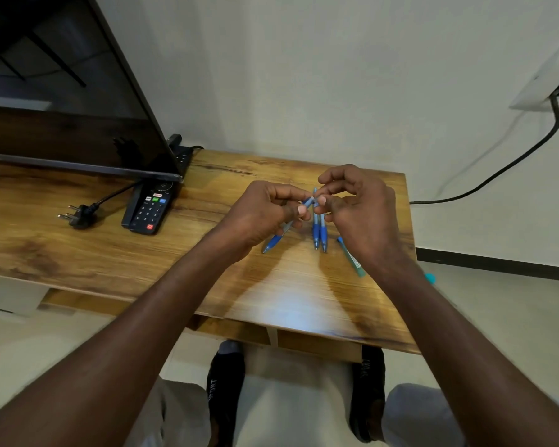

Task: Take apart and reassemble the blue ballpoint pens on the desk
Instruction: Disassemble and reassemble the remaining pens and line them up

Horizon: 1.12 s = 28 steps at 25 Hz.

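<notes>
My left hand (pixel 265 209) grips a blue ballpoint pen (pixel 276 240) by its barrel, the tip slanting down to the left above the wooden desk (pixel 207 253). My right hand (pixel 359 204) pinches the pen's top end with thumb and forefinger, right against my left fingertips. Two more blue pens (pixel 320 232) lie side by side on the desk just below my hands, tips toward me. A greenish pen part (pixel 352 258) lies at the right, partly hidden under my right wrist.
A black remote control (pixel 147 208) and a loose black plug (pixel 78 216) lie at the left, in front of a large dark TV screen (pixel 62 101). A cable (pixel 513 162) runs along the wall to the right. The desk's right edge is close to my right hand.
</notes>
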Tool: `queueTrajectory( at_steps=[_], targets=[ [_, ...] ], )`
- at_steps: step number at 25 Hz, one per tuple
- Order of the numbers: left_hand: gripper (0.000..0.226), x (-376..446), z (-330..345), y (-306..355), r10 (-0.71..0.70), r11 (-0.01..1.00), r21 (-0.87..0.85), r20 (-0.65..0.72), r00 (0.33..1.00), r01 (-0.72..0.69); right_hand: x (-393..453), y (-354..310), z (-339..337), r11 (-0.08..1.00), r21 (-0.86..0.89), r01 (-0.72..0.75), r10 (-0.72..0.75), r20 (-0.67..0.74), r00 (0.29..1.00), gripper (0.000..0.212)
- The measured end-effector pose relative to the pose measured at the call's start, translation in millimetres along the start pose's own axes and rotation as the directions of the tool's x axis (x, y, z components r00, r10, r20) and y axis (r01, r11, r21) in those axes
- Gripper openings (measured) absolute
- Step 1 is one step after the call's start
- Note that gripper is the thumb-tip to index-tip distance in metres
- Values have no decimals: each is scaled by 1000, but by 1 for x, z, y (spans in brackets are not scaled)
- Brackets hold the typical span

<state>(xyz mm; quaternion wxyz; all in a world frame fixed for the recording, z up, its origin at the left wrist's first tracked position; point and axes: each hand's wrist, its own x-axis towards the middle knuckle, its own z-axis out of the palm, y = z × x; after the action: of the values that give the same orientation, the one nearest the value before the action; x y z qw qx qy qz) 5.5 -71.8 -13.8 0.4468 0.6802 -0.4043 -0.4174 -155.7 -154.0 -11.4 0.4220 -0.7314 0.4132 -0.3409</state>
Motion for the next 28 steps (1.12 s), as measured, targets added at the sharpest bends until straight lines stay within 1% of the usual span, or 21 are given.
queueTrajectory(
  at_steps=[6,13,17,22,25,28],
  targets=[
    [25,-2,1,3,14,1000,-19,-3,1000,-14,0,0,0,999,38,9,-7,-35,999,24],
    [24,-4,2,5,22,1000,5,8,1000,-22,-1,-1,-1,1000,1,21,-21,-13,1000,23],
    [24,-5,2,5,25,1000,11,20,999,-25,0,-2,-1,1000,-5,4,-4,-6,1000,23],
    [18,-5,2,4,19,1000,19,20,1000,-19,0,0,0,1000,-9,-12,13,33,999,23],
    [13,-4,2,3,2,1000,6,-8,1000,-2,1,-1,-1,998,36,-46,44,47,998,20],
    [13,-2,1,2,-8,1000,-10,-21,1000,8,2,-3,-4,980,145,-137,131,49,990,15]
  ],
)
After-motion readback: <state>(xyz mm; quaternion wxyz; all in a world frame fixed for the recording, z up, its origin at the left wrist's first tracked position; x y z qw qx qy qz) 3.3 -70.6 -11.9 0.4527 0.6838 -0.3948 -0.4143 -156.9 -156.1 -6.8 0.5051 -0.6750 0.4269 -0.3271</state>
